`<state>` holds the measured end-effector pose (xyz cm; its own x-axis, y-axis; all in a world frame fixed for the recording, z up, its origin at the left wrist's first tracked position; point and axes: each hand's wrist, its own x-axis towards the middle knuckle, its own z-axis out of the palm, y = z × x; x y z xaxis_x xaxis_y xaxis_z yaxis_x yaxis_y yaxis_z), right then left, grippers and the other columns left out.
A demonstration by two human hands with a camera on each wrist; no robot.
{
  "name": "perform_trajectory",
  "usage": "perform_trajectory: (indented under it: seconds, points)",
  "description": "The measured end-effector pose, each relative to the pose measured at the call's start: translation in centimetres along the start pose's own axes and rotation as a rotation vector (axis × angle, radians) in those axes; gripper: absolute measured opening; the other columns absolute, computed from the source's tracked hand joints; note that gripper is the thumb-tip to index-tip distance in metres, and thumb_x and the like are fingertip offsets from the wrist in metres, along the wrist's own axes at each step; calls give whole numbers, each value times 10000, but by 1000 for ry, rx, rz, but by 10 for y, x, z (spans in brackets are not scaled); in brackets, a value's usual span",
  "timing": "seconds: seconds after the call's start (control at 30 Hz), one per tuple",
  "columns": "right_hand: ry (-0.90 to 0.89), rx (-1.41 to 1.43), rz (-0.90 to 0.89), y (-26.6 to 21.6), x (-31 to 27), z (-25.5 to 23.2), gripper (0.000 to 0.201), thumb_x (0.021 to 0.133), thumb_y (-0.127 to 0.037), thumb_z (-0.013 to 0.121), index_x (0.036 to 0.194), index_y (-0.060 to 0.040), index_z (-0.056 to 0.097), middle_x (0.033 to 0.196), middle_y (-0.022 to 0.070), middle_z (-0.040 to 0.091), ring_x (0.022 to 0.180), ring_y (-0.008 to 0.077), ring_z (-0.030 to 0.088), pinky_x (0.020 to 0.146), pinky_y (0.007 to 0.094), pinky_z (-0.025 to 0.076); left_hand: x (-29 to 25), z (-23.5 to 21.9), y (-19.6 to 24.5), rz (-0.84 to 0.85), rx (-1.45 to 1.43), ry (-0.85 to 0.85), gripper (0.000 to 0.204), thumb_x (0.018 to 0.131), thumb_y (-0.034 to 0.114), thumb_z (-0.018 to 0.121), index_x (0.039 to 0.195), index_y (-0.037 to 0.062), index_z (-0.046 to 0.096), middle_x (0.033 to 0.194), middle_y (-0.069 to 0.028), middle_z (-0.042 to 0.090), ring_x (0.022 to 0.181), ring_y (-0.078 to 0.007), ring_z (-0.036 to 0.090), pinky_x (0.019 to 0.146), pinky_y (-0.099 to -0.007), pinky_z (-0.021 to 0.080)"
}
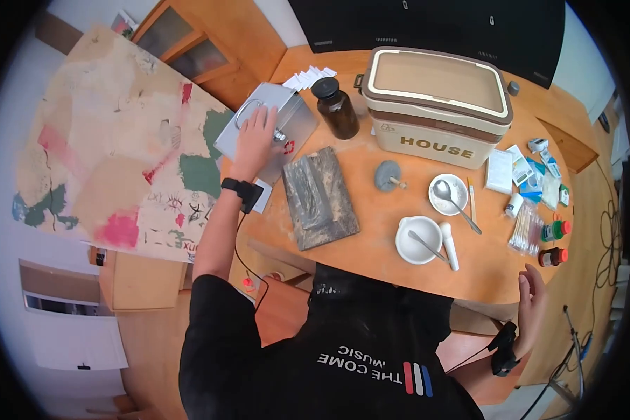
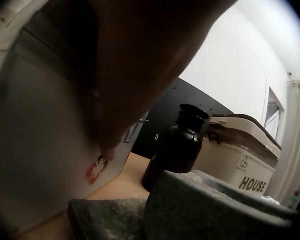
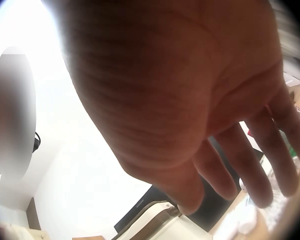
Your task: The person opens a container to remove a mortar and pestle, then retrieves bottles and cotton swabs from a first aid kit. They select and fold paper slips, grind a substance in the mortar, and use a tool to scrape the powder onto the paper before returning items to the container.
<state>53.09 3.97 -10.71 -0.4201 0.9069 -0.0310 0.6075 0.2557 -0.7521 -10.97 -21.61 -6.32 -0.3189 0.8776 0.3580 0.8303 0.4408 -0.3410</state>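
My left hand point(image 1: 255, 138) lies over the top of a silver metal case point(image 1: 299, 124) with a wire handle and a red cross mark, its fingers extended across the lid beside the handle. In the left wrist view, the thumb shows close above the red mark point(image 2: 96, 170) on the case's side. A dark grey stone slab point(image 1: 320, 199) with a raised carved block lies just in front of the case. Off the table's right front edge, my right hand point(image 1: 532, 292) hangs with loosely extended fingers and holds nothing; its palm fills much of the right wrist view.
Behind the slab stand a brown glass bottle point(image 1: 337, 113) and a large cream box point(image 1: 427, 136) marked HOUSE. White bowls point(image 1: 409, 252) with spoons, a pestle point(image 1: 449, 245), cotton swabs point(image 1: 523, 232) and small red-capped bottles point(image 1: 554, 257) occupy the right side. A patterned board point(image 1: 105, 154) leans at left.
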Motion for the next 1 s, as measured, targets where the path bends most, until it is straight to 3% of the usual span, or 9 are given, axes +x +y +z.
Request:
perform_trajectory:
  seconds: [0.17, 0.27, 0.47, 0.6, 0.7, 0.73, 0.83, 0.9, 1.0]
  points:
    - [11, 67, 63, 9, 3, 10, 347, 1035, -192, 629, 1314, 13, 654, 1008, 100, 730, 889, 166, 651, 773, 315, 510, 10, 8, 13, -75, -103, 64, 898, 760, 277, 884, 1484, 6, 429, 1395, -245, 574, 1297, -388, 566, 1050, -445, 494]
    - [2, 79, 92, 16, 6, 12, 339, 1036, -182, 623, 1309, 17, 654, 1004, 101, 729, 889, 167, 652, 785, 312, 510, 13, -9, 6, -253, -306, -69, 867, 776, 308, 878, 1460, -12, 451, 1368, -264, 589, 1269, -398, 581, 1054, -458, 489]
    - [-11, 81, 55, 20, 10, 11, 321, 1032, -158, 617, 1290, 31, 653, 1005, 104, 725, 888, 174, 653, 811, 314, 514, 13, 2, 15, -52, -8, 6, 939, 748, 360, 902, 1448, -66, 445, 1388, -268, 577, 1287, -434, 551, 1076, -452, 466]
    - [9, 113, 88, 8, 7, 4, 312, 1016, -130, 629, 1273, 44, 652, 1005, 108, 723, 894, 180, 656, 826, 321, 519, 21, -11, 15, -250, -354, 28, 908, 799, 393, 863, 1446, -83, 440, 1376, -265, 584, 1293, -431, 549, 1100, -451, 443]
    - [2, 126, 17, 0, 12, -2, 315, 1001, -116, 646, 1272, 47, 651, 991, 99, 722, 910, 167, 657, 818, 316, 520, 47, -48, 21, -184, -453, -22, 919, 822, 427, 841, 1465, -89, 437, 1396, -283, 571, 1311, -425, 544, 1108, -435, 434]
    - [-21, 105, 23, -10, 17, -5, 337, 970, -106, 686, 1274, 35, 646, 1049, 126, 721, 970, 237, 671, 856, 347, 523, 62, -68, 36, -147, -538, -48, 904, 827, 426, 838, 1462, -83, 446, 1404, -284, 568, 1316, -419, 544, 1113, -431, 431]
    - [138, -116, -403, -45, 45, -2, 349, 941, -110, 720, 1258, 17, 648, 1128, 177, 703, 1034, 345, 654, 913, 395, 514, 97, -99, 91, -60, -750, -128, 873, 845, 404, 827, 1485, -43, 438, 1433, -268, 562, 1345, -387, 537, 1121, -423, 424]
    - [97, -8, -521, -92, 69, -5, 367, 926, -119, 736, 1259, -1, 640, 1205, 212, 665, 1115, 427, 603, 967, 433, 490, 123, -95, 119, -31, -840, -169, 882, 861, 364, 817, 1545, 14, 384, 1457, -230, 563, 1379, -347, 524, 1121, -423, 424]
    - [132, 40, -695, -133, 116, 11, 444, 928, -138, 734, 1327, -9, 590, 1254, 213, 636, 1165, 422, 587, 1001, 446, 471, 143, -98, 158, -5, -987, -214, 916, 860, 337, 824, 1553, -21, 344, 1470, -232, 534, 1387, -323, 514, 1133, -391, 416]
